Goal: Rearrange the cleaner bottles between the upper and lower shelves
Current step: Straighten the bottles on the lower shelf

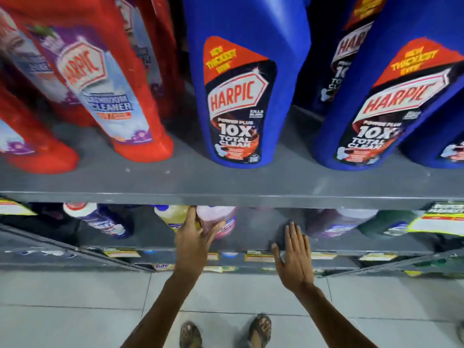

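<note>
Far left on the upper shelf (pixel 226 182) stand the red bottles (pixel 120 96), with the blue bottles (pixel 238 96) to their right. Below, your left hand (pixel 193 242) is wrapped around the pink bottle (pixel 218 219) on the lower shelf (pixel 251 244), thumb on its left side and fingers on its right, though how firmly is unclear. The bottle stands upright, just under the upper shelf's lip and right of the yellow bottle (pixel 168 214). Your right hand (pixel 293 249) is spread flat and empty over the bare gap beside it, so the left hand is nearer. The floor (pixel 75 297) below is tiled.
</note>
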The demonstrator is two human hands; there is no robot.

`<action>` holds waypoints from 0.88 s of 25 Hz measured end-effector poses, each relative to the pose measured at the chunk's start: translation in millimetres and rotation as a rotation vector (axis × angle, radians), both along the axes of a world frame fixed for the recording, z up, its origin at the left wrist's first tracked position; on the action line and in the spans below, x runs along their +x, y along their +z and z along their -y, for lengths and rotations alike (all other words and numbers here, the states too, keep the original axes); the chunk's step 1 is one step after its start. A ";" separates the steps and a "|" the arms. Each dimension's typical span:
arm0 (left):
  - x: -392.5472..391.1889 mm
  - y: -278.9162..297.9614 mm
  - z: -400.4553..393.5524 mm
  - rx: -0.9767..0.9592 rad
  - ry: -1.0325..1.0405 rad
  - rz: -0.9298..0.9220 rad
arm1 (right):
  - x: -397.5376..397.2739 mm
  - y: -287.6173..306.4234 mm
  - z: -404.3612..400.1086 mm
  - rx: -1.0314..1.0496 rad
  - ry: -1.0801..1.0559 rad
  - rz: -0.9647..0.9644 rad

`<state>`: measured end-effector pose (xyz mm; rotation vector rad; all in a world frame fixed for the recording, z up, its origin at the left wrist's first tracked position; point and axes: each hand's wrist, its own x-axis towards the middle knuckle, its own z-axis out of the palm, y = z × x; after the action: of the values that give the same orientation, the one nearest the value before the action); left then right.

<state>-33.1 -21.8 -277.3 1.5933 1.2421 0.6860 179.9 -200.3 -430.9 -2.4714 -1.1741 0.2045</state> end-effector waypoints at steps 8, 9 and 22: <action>26.4 9.3 -11.9 -0.187 -0.301 0.037 | 7.5 -2.6 6.3 -0.068 0.056 0.024; 32.9 10.0 -9.9 -0.233 -0.330 0.076 | 7.4 -2.0 6.8 -0.074 0.059 0.021; 74.0 -10.4 4.5 -0.286 -0.423 0.167 | 7.7 -5.2 7.1 -0.099 0.058 0.043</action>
<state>40.8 -26.3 -287.7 1.4618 0.8031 0.3450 187.6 -207.4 -436.1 -2.5403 -1.2835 0.2318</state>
